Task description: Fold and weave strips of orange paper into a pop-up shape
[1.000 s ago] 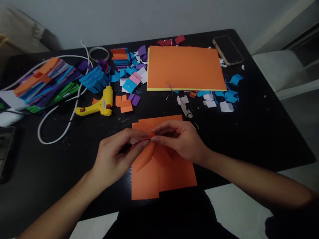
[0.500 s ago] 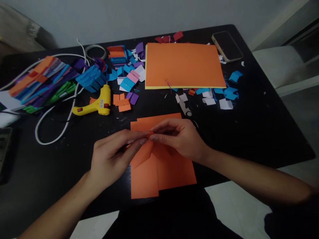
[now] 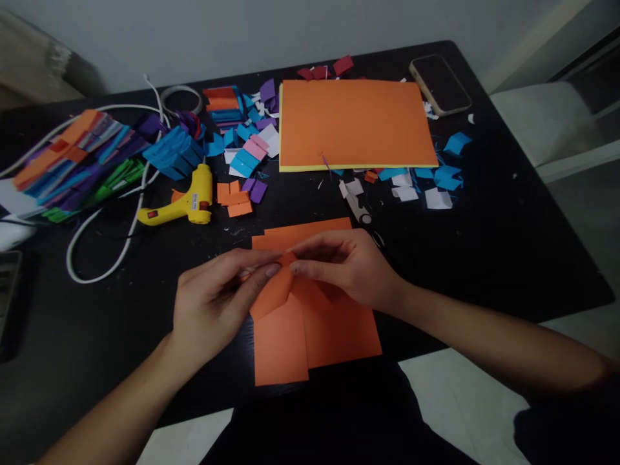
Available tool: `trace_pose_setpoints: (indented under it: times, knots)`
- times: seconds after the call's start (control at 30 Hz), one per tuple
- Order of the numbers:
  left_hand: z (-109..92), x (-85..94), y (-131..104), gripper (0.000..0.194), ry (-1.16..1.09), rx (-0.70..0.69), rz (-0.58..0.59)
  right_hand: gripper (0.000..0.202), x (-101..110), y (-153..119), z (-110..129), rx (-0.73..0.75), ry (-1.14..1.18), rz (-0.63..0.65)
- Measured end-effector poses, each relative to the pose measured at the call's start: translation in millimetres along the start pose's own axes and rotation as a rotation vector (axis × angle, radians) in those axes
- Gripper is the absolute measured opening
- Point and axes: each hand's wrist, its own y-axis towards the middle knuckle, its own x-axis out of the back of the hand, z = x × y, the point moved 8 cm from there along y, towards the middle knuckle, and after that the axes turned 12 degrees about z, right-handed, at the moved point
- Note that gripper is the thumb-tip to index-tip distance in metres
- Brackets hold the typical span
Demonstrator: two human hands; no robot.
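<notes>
Between my two hands is a piece of orange paper [image 3: 274, 292], bent and raised above more orange paper. My left hand [image 3: 220, 290] pinches its left side, thumb on top and fingers behind. My right hand [image 3: 346, 268] pinches the same piece at its upper edge, close to the left fingertips. Under both hands lie flat orange sheets [image 3: 343, 336], overlapping near the table's front edge. Just beyond my right hand rest scissors [image 3: 361, 210], their handles partly hidden by the hand.
A yellow glue gun [image 3: 186, 203] lies left of centre beside a looping white cable [image 3: 72, 258]. Folded coloured paper strips [image 3: 72, 161] are heaped at the left. An orange sheet stack [image 3: 358, 123] lies at the back, with a phone [image 3: 440, 84] to its right and paper scraps around.
My left hand has shifted slightly left and up, and its fingertips are further from the right thumb. More of the pinched orange paper shows between them. The view has tilted a little.
</notes>
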Motion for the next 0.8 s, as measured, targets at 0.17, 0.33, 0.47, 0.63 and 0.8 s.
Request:
trace_pose_setpoints:
  times: [0.17, 0.33, 0.47, 0.63, 0.8]
  knots:
    - [2.7, 0.2, -0.4, 0.018, -0.028, 0.013, -0.019, 0.021, 1.0, -2.6, 4.4, 0.021, -0.071, -0.048]
    - [2.4, 0.0, 0.1, 0.017, -0.040, 0.020, -0.032, 0.017, 0.8, -3.5, 6.8, 0.051, -0.089, -0.072]
    - [1.1, 0.2, -0.1, 0.017, -0.044, 0.020, -0.042, 0.019, -0.2, -3.5, 6.5, 0.045, -0.052, -0.062]
    - [5.4, 1.8, -1.6, 0.017, -0.063, 0.073, -0.068, 0.012, -0.6, -2.8, 7.3, 0.038, -0.031, -0.017]
    - [10.6, 1.3, -2.0, 0.016, -0.092, 0.117, -0.060, 0.011, 2.4, -0.1, 4.6, 0.014, -0.028, -0.018]
